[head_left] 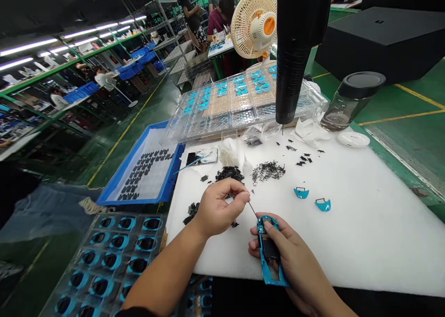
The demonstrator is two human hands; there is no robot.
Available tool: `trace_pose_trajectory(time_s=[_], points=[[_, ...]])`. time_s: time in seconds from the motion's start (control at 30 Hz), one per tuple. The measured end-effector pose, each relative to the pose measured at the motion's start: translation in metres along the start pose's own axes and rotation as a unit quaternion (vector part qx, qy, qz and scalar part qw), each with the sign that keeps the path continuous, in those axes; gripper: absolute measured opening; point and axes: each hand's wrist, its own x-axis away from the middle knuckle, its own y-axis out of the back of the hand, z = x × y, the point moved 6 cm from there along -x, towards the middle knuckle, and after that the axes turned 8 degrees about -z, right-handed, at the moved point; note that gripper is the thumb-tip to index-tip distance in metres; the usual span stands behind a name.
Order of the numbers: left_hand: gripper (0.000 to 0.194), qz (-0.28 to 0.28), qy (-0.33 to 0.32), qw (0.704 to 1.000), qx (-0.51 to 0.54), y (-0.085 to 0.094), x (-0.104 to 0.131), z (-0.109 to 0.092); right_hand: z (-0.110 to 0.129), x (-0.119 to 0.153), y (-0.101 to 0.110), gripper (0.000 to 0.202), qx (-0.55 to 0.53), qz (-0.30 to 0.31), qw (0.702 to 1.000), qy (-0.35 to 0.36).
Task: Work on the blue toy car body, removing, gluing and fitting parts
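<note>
Near the table's front edge, my right hand (295, 252) holds a blue plastic shell (267, 270) with black parts inside, its thumb pressing near the shell's upper end. My left hand (222, 206) pinches a thin dark rod (252, 209) between thumb and finger, and the rod's lower end reaches the top of the shell. Behind my left hand lies a heap of black parts (229, 173). A scatter of tiny black pieces (268, 171) is just right of that heap. Two small blue pieces (301, 193) with black frames lie further right on the white table (375, 224).
A blue tray (163, 197) of black parts stands left, above a clear tray (135, 256) of blue shells. Clear stacked trays (222, 127), a fan (255, 22) and a black hanging tool (292, 76) are beyond. A lidded jar (351, 104) stands back right. People work behind.
</note>
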Motion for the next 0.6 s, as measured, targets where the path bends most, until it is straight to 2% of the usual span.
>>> trace_pose_trajectory(time_s=[0.17, 0.37, 0.6], points=[[0.010, 0.010, 0.001, 1.000, -0.004, -0.0025, -0.0004, 0.0001, 0.0009, 0.0008, -0.0008, 0.037, 0.004, 0.000, 1.000, 0.002], [0.011, -0.010, 0.001, 1.000, 0.000, 0.0021, -0.0003, 0.0000, 0.0016, 0.0020, -0.0012, 0.037, 0.016, -0.021, 1.000, 0.009], [0.011, 0.010, 0.001, 1.000, -0.005, -0.0021, -0.0004, 0.0008, 0.0004, 0.0008, 0.0000, 0.039, 0.007, -0.008, 1.000, 0.010]])
